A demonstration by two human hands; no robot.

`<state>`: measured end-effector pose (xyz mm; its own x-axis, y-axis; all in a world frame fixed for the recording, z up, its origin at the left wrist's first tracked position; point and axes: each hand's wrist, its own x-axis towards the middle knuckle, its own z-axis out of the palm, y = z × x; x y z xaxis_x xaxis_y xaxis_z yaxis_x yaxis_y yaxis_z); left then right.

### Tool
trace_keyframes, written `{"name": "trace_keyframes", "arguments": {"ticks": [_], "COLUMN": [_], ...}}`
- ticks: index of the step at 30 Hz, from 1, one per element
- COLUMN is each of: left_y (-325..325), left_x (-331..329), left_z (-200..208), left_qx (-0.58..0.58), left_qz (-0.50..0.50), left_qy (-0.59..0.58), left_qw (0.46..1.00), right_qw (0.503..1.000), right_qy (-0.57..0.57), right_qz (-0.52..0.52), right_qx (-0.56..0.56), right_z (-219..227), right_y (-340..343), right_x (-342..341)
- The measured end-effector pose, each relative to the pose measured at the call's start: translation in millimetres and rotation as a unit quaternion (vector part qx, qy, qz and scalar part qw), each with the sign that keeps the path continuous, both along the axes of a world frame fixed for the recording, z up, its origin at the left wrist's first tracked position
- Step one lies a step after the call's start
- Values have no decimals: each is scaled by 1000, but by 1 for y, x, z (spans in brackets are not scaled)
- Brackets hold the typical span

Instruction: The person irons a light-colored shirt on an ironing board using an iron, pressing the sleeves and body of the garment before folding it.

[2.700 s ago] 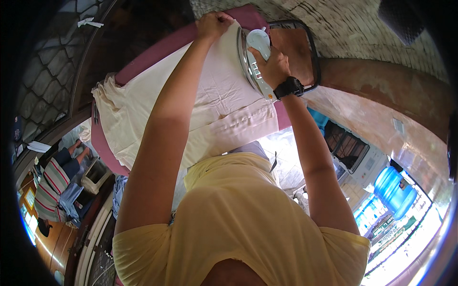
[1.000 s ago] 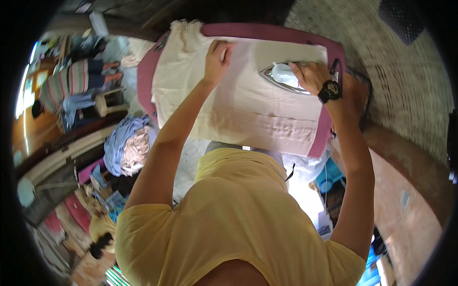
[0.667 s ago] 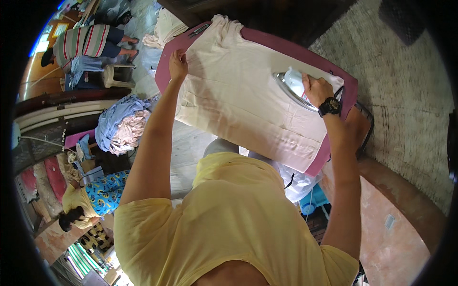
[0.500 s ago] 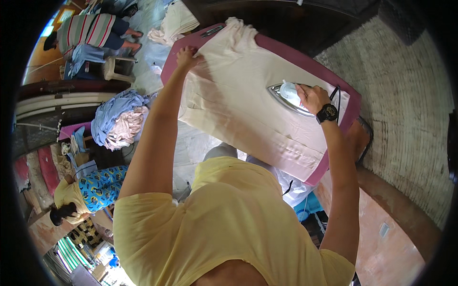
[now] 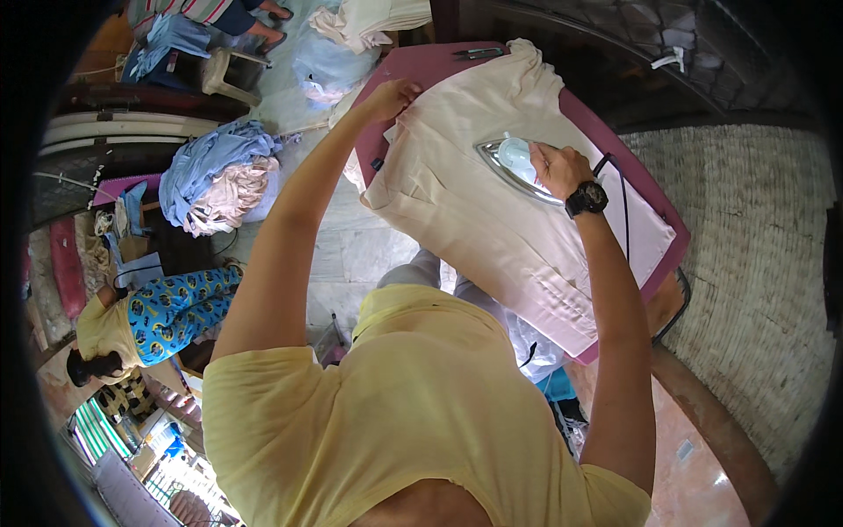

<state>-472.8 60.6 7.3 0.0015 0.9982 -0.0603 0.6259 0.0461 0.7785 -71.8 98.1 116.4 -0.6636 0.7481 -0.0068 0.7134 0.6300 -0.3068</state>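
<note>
A pale cream shirt lies spread over a maroon-covered ironing board, its sleeve toward the far edge. My right hand, with a black watch at the wrist, is wrapped round the handle of an iron. The iron has a pale blue body and a shiny metal soleplate. It rests flat on the shirt, its tip toward the left. At the board's far left end, my left hand has its fingers bent onto the shirt's edge, seeming to pinch it. Dark thread snips lie beyond that hand.
The iron's black cord trails over the board's right part. On the left are a heap of blue and cream clothes, a stool and a person in patterned blue trousers. Folded cream cloth lies past the board.
The iron has slid leftward over the shirt in my right hand. My left hand stays by the shirt's left edge, whose cloth now lies shifted. The whole view has turned somewhat.
</note>
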Motion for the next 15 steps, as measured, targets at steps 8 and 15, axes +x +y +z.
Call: {"name": "trace_keyframes", "arguments": {"ticks": [8, 15], "left_y": [-79, -83], "left_x": [13, 48], "left_z": [-2, 9], "left_qx": [159, 98], "left_qz": [66, 96], "left_qy": [92, 145], "left_qw": [981, 980], "right_qw": [997, 988], "right_qy": [-39, -129], "right_qz": [28, -55], "right_qx": [-53, -72], "right_z": [3, -19], "right_y": [2, 1], "right_x": [-5, 60]}}
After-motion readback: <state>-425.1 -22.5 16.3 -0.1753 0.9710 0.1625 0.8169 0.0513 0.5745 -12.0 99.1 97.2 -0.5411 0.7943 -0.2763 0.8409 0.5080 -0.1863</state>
